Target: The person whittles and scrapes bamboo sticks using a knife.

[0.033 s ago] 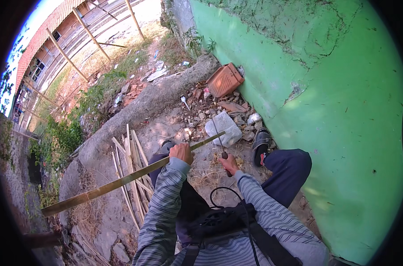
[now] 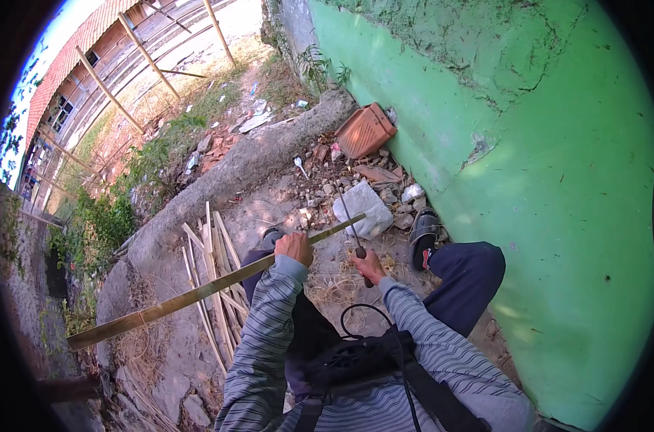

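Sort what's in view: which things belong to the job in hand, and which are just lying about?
Part of the job, it seems:
- bamboo strip, in the left hand
- knife, in the right hand
- probably the loose pale strips on the ground

Apparently just lying about:
- orange tile by the wall
- stones

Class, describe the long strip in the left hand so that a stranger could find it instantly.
From the green wall, look left to the person's left hand. It grips a long, flat brownish strip. Unlike the paler strips lying loosely below, this one is held up.
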Tool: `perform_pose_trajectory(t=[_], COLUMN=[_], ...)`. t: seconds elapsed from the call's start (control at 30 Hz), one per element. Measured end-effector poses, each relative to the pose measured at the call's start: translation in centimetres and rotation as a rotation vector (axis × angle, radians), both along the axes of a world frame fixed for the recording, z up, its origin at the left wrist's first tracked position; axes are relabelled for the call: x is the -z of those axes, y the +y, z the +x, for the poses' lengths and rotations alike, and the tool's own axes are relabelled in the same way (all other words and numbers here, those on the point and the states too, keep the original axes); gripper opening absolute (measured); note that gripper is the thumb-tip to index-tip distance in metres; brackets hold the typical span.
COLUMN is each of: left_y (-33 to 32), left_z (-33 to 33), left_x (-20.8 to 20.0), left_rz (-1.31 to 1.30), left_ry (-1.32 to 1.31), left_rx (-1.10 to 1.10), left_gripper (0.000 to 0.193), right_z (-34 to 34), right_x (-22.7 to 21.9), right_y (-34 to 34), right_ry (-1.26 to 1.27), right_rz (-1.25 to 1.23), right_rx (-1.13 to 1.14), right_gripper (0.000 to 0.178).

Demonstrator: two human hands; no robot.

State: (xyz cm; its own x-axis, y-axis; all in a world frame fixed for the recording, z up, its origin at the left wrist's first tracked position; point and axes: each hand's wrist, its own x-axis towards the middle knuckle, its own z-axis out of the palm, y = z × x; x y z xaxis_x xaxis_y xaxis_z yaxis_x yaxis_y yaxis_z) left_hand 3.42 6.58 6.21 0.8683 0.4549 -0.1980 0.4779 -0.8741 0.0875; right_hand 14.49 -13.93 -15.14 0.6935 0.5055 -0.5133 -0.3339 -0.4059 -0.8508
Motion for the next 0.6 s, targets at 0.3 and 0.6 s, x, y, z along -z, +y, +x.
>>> perform_pose_trajectory(t=[0.3, 0.6], left_y=[0.1, 1.7], left_z=[0.8, 1.1], left_x=[0.9, 3.1], left_rz=[0.014, 0.022], left_ry=[0.073, 0.094], left_rx=[-0.026, 0.048], left_gripper=[0.020, 0.025], right_z=[-3.5, -4.0], right_x=[-5.1, -4.9], right_y=[4.5, 5.2], right_ry=[-0.459, -0.427], right_rz=[0.106, 0.062], right_rx=[-0.223, -0.175], right_gripper=[0.032, 0.033])
